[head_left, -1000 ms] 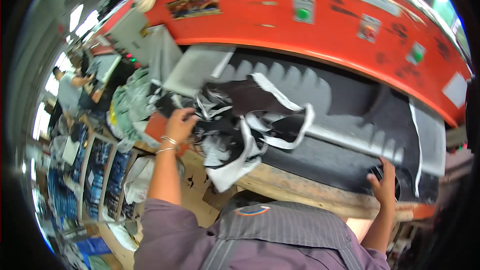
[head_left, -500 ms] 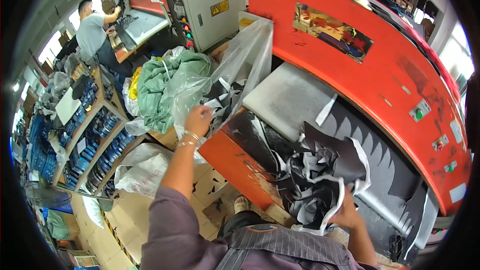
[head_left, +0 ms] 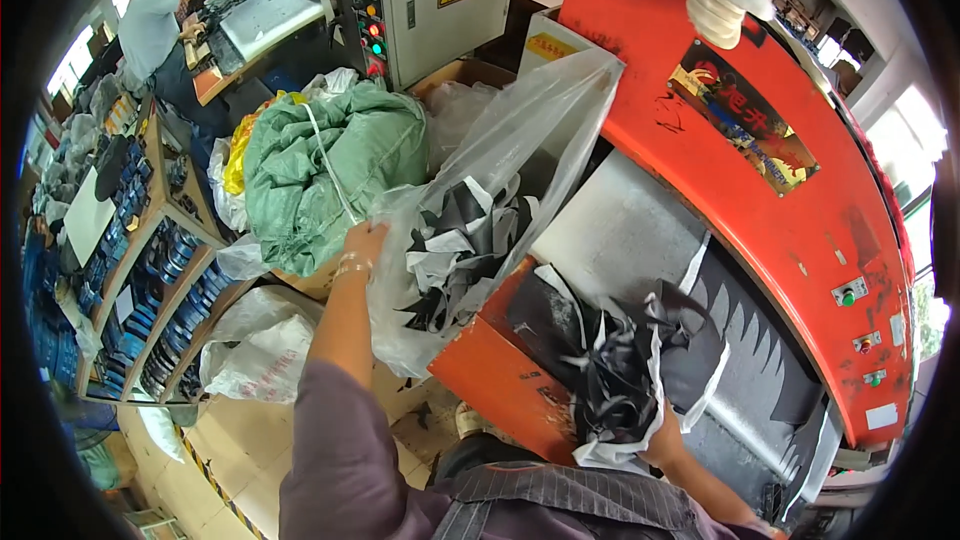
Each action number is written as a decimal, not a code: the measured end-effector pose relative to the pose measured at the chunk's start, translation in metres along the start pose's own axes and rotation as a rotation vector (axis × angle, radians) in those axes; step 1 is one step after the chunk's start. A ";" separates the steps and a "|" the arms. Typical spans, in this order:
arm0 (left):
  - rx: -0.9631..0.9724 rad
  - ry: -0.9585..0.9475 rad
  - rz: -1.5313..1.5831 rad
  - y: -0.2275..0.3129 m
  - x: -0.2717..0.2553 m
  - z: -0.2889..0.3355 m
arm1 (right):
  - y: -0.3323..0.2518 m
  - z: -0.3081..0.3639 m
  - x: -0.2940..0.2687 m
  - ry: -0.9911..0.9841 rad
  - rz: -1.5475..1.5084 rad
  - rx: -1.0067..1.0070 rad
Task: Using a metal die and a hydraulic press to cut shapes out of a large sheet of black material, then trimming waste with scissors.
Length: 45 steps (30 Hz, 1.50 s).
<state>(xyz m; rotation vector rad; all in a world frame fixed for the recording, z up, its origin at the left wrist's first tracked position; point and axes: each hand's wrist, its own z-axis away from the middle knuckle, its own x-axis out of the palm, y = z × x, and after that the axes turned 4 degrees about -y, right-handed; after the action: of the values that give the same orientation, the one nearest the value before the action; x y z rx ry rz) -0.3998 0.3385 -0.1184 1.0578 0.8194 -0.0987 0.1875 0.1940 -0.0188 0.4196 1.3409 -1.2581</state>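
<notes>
My left hand (head_left: 364, 244) is closed on the near-left rim of a large clear plastic bag (head_left: 575, 90), whose mouth gapes wide. Inside the bag lie black and grey offcuts (head_left: 455, 245) with pale backing. Over the machine's bed, my right hand (head_left: 663, 443) grips a tangled bundle of black sheet scraps (head_left: 615, 380) with white edges; its fingers are partly hidden by the bundle. A flat black cut sheet (head_left: 760, 325) with a row of pointed cutouts lies on the bed beyond it.
The red machine (head_left: 640, 30) curves along the right, with white gloves (head_left: 722, 0) on top. A green sack (head_left: 335, 155) sits left of the bag. Shelves of blue cutting dies (head_left: 165, 270) stand at the left. A co-worker (head_left: 155, 30) stands at another machine, far left.
My left hand has taken hold of the bag's rim, and the bag's mouth is spread wider, showing the offcuts inside. My right hand still holds the scrap bundle. The view has shifted.
</notes>
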 end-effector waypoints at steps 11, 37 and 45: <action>0.473 0.145 0.192 0.070 -0.179 0.220 | -0.281 -0.345 -0.025 0.213 -0.948 -0.020; -0.063 -1.301 0.981 0.290 0.234 0.259 | 0.211 0.187 -0.104 0.696 -0.305 0.663; -0.178 -0.816 1.160 0.326 0.356 0.259 | 0.436 0.431 -0.135 0.755 -0.209 1.535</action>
<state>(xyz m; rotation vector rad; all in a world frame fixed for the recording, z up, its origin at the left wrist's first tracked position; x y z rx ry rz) 0.1390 0.4057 -0.0475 1.0537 -0.5656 0.4933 0.7947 0.0462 0.0378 1.9880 0.6880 -2.2797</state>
